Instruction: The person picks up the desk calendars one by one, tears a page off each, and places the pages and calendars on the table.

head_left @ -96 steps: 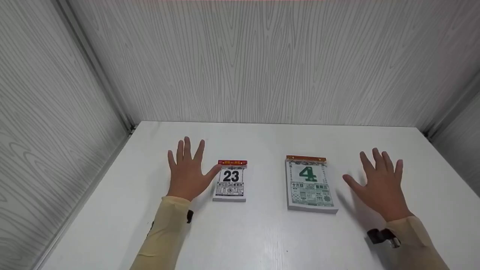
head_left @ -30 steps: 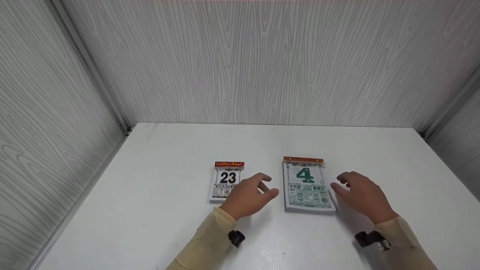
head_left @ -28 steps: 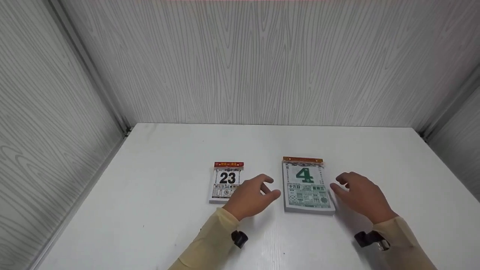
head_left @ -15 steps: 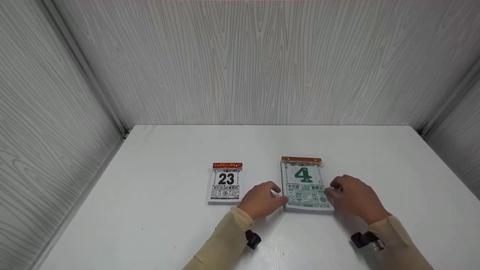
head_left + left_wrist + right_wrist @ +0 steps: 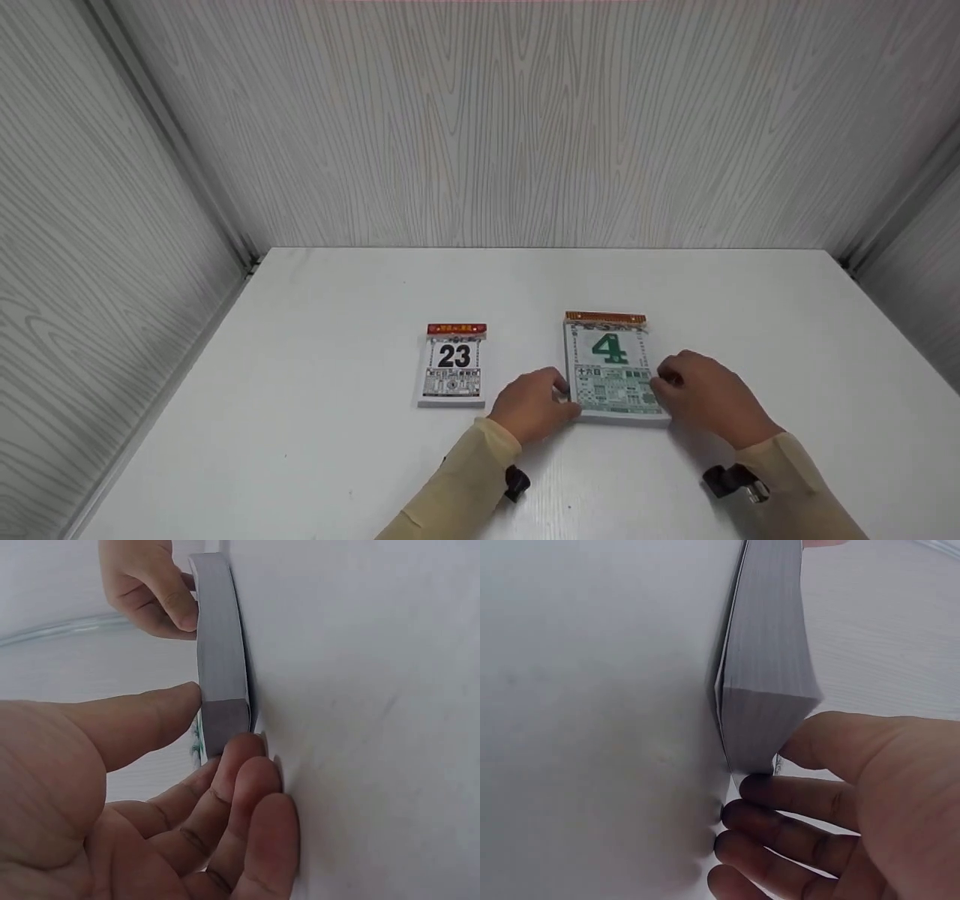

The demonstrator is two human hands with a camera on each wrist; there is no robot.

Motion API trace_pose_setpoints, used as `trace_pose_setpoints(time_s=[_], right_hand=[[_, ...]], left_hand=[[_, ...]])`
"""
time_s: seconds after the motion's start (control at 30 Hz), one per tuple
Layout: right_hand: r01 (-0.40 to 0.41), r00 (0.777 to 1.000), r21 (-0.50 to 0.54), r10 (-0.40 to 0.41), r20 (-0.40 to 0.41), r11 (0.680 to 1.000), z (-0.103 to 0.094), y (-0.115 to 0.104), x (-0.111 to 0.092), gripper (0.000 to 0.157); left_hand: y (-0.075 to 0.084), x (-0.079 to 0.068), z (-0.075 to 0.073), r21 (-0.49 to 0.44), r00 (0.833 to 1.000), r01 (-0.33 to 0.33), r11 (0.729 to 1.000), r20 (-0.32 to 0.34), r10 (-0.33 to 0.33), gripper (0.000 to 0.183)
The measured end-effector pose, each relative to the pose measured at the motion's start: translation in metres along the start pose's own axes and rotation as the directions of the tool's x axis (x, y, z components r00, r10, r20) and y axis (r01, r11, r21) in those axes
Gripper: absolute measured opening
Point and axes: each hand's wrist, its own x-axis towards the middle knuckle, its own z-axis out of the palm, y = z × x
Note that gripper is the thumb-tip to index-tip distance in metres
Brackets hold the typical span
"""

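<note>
In the head view a thick tear-off calendar (image 5: 611, 379) with a green 4 and an orange top strip lies flat on the white table. My left hand (image 5: 531, 406) pinches its lower left corner, thumb on the top page and fingers low against the side. On the opposite edge my right hand (image 5: 709, 394) grips likewise, thumb over the page. Both wrist views show the grey stack of page edges of the calendar (image 5: 769, 637) between thumb and fingers, the fingertips (image 5: 274, 825) down at the tabletop. Its underside is hidden.
To the left lies a smaller tear-off calendar (image 5: 452, 375) with a black 23 and a red strip. A grey wood-grain panel (image 5: 480, 127) rises behind the white table (image 5: 337, 322), with further panels at left and right.
From lying spread beside the calendars, both hands have come in to the larger one. The left hand has crossed right past the small calendar, and both thumbs now lie on the larger one's edges.
</note>
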Motion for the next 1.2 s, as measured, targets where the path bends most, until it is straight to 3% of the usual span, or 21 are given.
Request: trace_pose_setpoints(time_s=[0.57, 0.9, 1.2], right_hand=[[0.033, 0.999, 0.016, -0.033, 0.005, 0.999, -0.001, -0.001, -0.002, 0.024], [0.024, 1.0, 0.017, -0.025, 0.011, 1.0, -0.001, -0.002, -0.002, 0.025], [0.036, 0.999, 0.013, -0.037, 0.01, 0.999, -0.001, -0.001, -0.003, 0.024]], left_hand=[[0.002, -0.001, 0.001, -0.002, 1.0, 0.014, 1.0, -0.016, -0.014, 0.027], [0.002, 0.002, 0.011, 0.106, 0.995, -0.044, 0.993, -0.08, 0.052, 0.019], [0.003, -0.001, 0.009, 0.114, 0.992, -0.093, 0.989, -0.079, 0.102, 0.019]])
